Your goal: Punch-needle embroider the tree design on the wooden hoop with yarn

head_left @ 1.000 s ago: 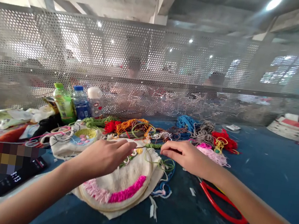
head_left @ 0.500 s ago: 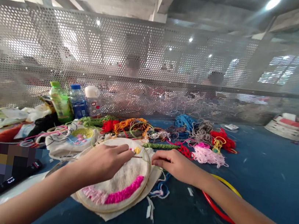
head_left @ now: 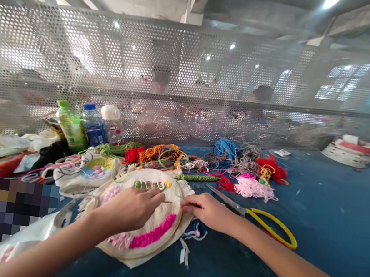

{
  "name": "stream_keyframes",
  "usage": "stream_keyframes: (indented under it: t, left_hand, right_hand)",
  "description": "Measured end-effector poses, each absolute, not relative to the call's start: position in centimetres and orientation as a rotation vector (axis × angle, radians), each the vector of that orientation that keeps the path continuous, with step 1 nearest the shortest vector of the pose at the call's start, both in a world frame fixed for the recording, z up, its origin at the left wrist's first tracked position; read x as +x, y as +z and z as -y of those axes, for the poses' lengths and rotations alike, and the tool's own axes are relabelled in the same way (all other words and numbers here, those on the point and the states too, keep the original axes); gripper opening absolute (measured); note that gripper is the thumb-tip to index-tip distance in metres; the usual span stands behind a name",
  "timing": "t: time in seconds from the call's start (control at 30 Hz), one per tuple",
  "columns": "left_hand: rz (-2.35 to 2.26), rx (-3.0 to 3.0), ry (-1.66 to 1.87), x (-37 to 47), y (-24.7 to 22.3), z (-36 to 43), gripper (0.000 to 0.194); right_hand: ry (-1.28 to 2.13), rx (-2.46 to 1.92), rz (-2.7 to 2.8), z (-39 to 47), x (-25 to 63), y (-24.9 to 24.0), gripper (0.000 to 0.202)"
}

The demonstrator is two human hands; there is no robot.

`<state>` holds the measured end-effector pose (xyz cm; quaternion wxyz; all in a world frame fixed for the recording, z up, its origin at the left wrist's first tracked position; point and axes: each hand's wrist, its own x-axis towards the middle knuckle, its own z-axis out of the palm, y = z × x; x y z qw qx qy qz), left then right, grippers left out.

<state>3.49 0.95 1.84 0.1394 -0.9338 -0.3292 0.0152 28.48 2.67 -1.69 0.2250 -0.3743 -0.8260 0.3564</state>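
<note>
A round embroidery hoop [head_left: 146, 218] with cream cloth lies on the blue table; pink, magenta, green and yellow stitching shows on it. Over its middle, my left hand [head_left: 139, 207] is closed in a pinch on a thin needle [head_left: 167, 202] that points right. My right hand [head_left: 201, 208] is at the hoop's right edge, fingers pressed together; what they hold, if anything, is too small to tell. Scissors [head_left: 271, 224] with yellow and red handles lie partly behind my right forearm.
Yarn bundles in blue [head_left: 226, 148], orange [head_left: 162, 153], red [head_left: 277, 170] and pale pink [head_left: 255, 188] lie behind the hoop. Bottles [head_left: 95, 128] stand at the back left, before a perforated metal screen [head_left: 196, 57]. A fabric basket [head_left: 355, 152] sits at the far right.
My left hand has moved down a little, so the green stitching shows. My right hand has shifted slightly down and left. More of the scissors is visible, including the blades.
</note>
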Motion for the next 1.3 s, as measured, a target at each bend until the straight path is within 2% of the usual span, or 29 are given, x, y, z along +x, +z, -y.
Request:
stream_keyframes:
  t: [0.2,0.7,1.03,1.3]
  left_hand:
    - [1.013,-2.782,-0.032,3.6,0.0,-1.2,0.025]
    - [1.093,-2.806,-0.073,4.2,-1.1,-0.5,0.026]
    - [1.074,-2.838,-0.153,3.9,-1.5,-0.5,0.037]
    - [1.082,-2.82,-0.223,3.6,-1.7,-0.6,0.03]
  right_hand:
    - [1.017,-1.028,2.256,-3.4,28.6,-2.8,0.025]
    - [0.723,-1.103,2.301,-1.8,27.7,-2.3,0.022]
    - [0.572,-1.109,2.396,-1.9,27.7,-2.5,0.024]
    - [0.312,-1.164,2.439,-1.4,27.3,-2.7,0.024]
